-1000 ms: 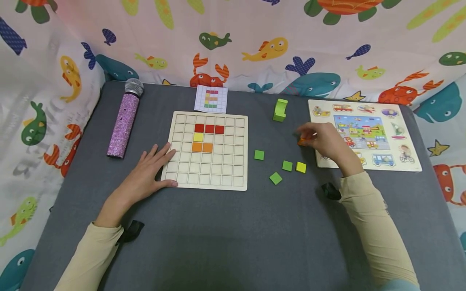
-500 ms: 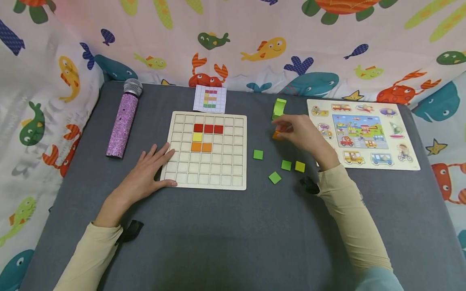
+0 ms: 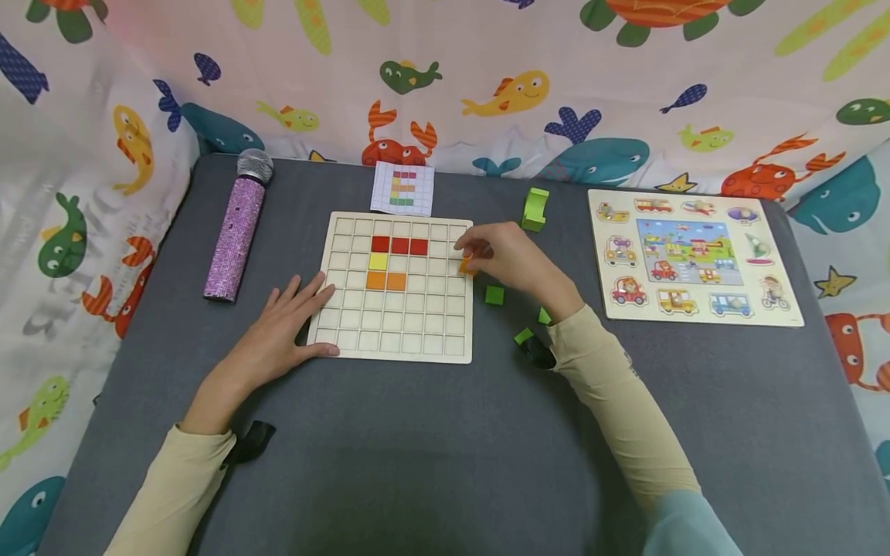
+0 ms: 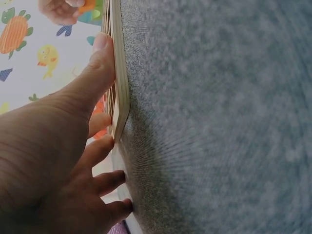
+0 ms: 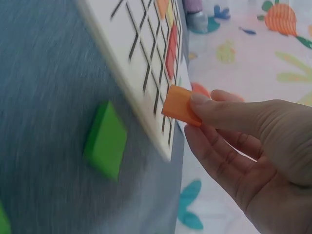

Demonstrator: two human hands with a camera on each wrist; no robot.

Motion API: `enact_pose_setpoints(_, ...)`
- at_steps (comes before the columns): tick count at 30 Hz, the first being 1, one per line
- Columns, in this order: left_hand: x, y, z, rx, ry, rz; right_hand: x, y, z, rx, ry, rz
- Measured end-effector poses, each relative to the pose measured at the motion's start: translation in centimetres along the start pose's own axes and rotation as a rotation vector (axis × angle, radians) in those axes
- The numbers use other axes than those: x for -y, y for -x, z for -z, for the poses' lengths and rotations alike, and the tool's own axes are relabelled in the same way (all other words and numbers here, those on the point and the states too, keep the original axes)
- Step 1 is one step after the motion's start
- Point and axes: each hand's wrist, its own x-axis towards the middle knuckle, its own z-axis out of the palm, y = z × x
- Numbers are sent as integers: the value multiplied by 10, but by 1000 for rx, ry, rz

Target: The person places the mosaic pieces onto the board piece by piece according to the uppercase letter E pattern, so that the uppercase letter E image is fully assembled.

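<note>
My right hand (image 3: 506,255) pinches an orange square tile (image 5: 180,105) between thumb and fingers, over the right edge of the wooden grid board (image 3: 389,340). On the board sit a row of red tiles (image 3: 399,246), a yellow tile (image 3: 378,263) below the left one, and two orange tiles (image 3: 385,281) under that. Spread and straight, my left hand (image 3: 278,336) rests at the board's left edge, with the thumb at the lower left corner. In the left wrist view, its thumb (image 4: 100,63) lies along the board's side.
Behind the board lies a pattern card (image 3: 402,190). Loose green tiles (image 3: 494,296) lie to its right, some partly behind the right sleeve. Stacked green blocks (image 3: 535,210) stand farther back. A picture puzzle (image 3: 695,259) lies right, a glittery microphone (image 3: 236,232) left.
My right hand has carried the orange tile leftward from beside the picture puzzle to the board's right edge. The yellow loose tile is now hidden by the arm. My left hand stays put.
</note>
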Motion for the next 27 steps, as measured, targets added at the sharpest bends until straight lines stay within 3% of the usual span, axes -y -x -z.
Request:
enact_pose_setpoints(11,0,1,0,6,0,10,26,-28,-33,93,-98,100)
enact_pose_setpoints(17,1,0,-1,-12,0,-10,28,-37,-46,133,-133,88)
enact_pose_setpoints(27,2,0,-1,3,-4,4,29,-39,-56,101,-44,68)
